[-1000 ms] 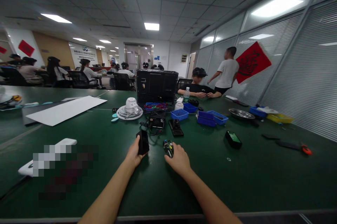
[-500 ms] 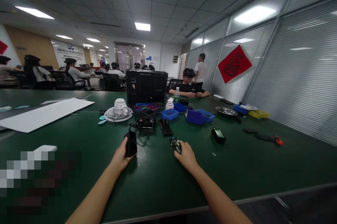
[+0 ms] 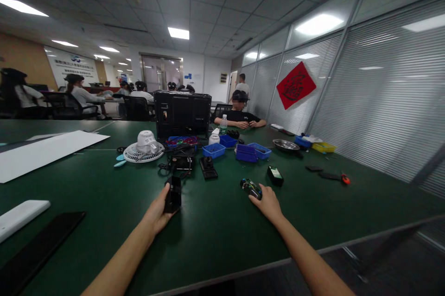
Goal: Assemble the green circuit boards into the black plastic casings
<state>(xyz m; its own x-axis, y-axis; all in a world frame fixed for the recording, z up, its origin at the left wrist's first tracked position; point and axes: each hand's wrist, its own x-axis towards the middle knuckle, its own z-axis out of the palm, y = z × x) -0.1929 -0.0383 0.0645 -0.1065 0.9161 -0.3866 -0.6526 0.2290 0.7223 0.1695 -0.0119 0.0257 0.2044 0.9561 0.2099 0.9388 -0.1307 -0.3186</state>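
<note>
My left hand [image 3: 160,210] is closed around a black rectangular plastic casing [image 3: 173,195], held up above the table. In my right hand [image 3: 269,204], thumb and fingers grip the near end of a circuit board [image 3: 250,187] with small parts on it, low over the green table top. Whether the board touches the table I cannot tell. A small black box [image 3: 275,176] with a pale green inside lies just beyond my right hand. Farther off, between my hands, rests a black device with a round knob-like part [image 3: 208,168].
A white fan part [image 3: 144,148], a black boxy unit with cables [image 3: 182,164], blue trays [image 3: 213,150] and a metal dish [image 3: 285,145] stand farther back. A large black monitor-like panel [image 3: 182,115] rises behind them. An orange-tipped tool [image 3: 345,179] lies right. Another person [image 3: 239,110] sits opposite.
My right hand has carried the circuit board to the right, closer to the small black box. My left hand keeps the casing in nearly the same place. The view has turned slightly right.
</note>
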